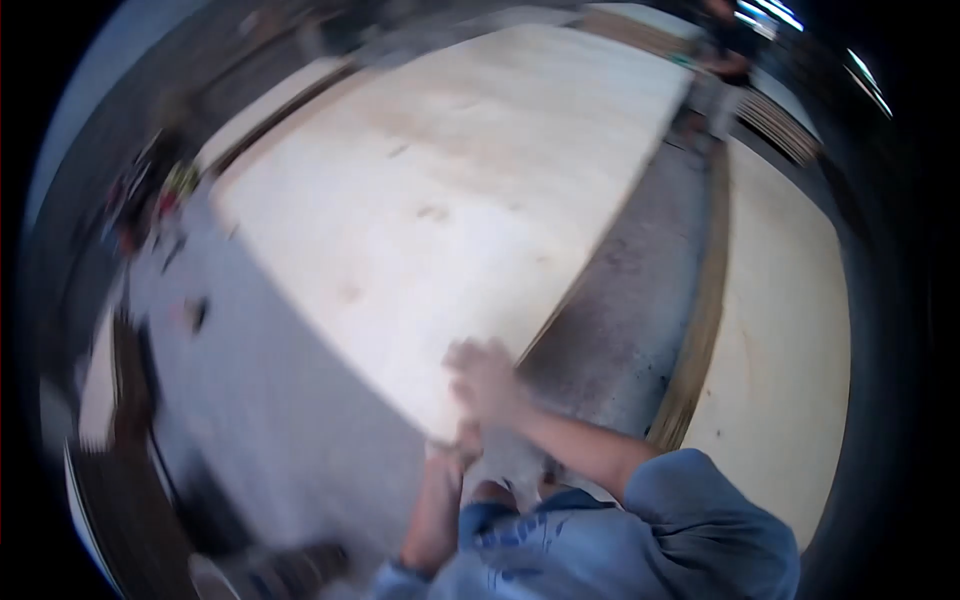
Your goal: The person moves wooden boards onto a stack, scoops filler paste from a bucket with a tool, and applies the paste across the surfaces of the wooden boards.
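A large pale plywood sheet stretches away from me, its near corner close to my body. My left hand is closed at that corner, with the fingers partly hidden by the sheet. Just above it, my right hand lies over the sheet near its right edge, fingers spread. Motion blurs the right hand, so I cannot tell whether it presses on the wood or hovers over it.
Another stack of plywood stands on the right, across a strip of grey floor. A person stands by the far right corner. Blurred coloured items lie at left, and dark-sided boards stand at lower left.
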`<state>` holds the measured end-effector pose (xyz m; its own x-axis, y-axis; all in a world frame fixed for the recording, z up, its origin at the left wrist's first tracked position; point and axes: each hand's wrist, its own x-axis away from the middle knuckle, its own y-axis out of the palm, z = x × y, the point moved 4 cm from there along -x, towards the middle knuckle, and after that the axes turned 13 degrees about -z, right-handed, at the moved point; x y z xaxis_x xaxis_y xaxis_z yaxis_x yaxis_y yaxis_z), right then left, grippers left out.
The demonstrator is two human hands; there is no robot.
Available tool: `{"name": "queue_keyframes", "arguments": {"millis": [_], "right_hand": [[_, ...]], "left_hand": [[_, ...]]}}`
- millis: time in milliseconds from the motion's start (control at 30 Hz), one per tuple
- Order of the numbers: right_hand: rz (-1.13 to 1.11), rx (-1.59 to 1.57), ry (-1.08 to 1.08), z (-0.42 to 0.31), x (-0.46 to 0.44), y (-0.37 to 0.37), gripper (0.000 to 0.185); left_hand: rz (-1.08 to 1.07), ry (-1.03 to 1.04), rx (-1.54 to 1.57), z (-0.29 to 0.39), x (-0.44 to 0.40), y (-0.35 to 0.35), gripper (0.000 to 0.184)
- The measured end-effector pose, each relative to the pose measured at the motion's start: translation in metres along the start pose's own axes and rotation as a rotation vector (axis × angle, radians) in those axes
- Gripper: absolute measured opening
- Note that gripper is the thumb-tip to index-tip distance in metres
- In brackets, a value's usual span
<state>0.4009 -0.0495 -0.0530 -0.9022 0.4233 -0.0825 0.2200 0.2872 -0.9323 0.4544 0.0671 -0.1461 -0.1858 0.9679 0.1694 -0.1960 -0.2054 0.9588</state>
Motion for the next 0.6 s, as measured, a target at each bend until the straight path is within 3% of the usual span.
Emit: {"name": "queue_keyframes", "arguments": {"millis": [33,100,133,233,367,433,500,600], "right_hand": [[-0.021,-0.085,-0.002,-0.001,0.001,-0.007,0.042],[0.145,-0.141,-0.005,0.003,-0.002,0.003,0.039],[0.179,-0.158,0.003,0.003,-0.003,0.0,0.038],[0.211,-0.21,-0.029,0.006,0.016,0.017,0.035],[0.243,-0.22,-0.022,0.001,0.022,0.033,0.032],[0.215,-0.259,-0.012,-0.001,0.013,0.034,0.031],[0.3,-0.29,0.141,-0.014,0.03,0.027,0.03],[0.552,-0.255,0.396,-0.045,0.13,0.04,0.037]], "left_hand": [[0.039,-0.064,0.197,0.001,0.001,0.002,0.042],[0.178,-0.163,0.607,0.001,0.006,0.006,0.038],[0.154,-0.234,0.603,0.004,0.005,0.019,0.036],[0.467,-0.202,0.658,-0.011,0.014,-0.005,0.034],[0.459,-0.342,0.767,-0.011,0.019,-0.007,0.034],[0.394,-0.316,0.776,0.0,0.012,-0.029,0.037],[0.436,-0.324,0.889,0.001,0.027,-0.011,0.046],[0.164,-0.291,-0.007,-0.032,0.095,0.074,0.067]]}}
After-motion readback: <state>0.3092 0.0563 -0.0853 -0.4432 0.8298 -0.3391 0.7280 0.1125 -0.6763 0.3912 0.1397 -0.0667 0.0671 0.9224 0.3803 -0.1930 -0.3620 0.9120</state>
